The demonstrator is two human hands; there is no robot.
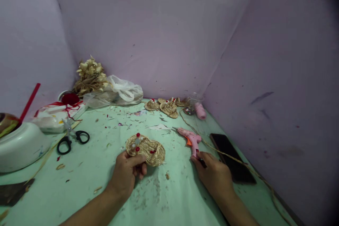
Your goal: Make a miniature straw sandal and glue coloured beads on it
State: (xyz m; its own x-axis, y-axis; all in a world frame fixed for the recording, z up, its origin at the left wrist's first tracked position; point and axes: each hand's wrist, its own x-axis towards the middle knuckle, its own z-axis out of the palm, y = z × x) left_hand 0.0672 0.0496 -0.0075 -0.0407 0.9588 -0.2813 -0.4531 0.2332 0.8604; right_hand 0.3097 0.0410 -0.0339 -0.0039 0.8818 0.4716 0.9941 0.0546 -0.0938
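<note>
My left hand [127, 173] pinches the near edge of a small woven straw slipper [148, 151], thumb on top and fingers below. Red and pale beads sit on its left end, and a red bit shows near its right end. To the right, my right hand [214, 173] is closed at the lower handle end of a pink glue gun [191, 137] with an orange trigger. The metal nozzle points left and away from me, apart from the slipper. My palm and some fingers of the right hand are hidden from view.
Black-handled scissors [71, 137] lie left, near a white rounded container [22, 146]. More beaded straw pieces [168, 108], a pink thread spool [200, 111] and a plastic bag [123, 91] stand at the back. A phone [230, 157] lies right, crossed by a straw cord [235, 159].
</note>
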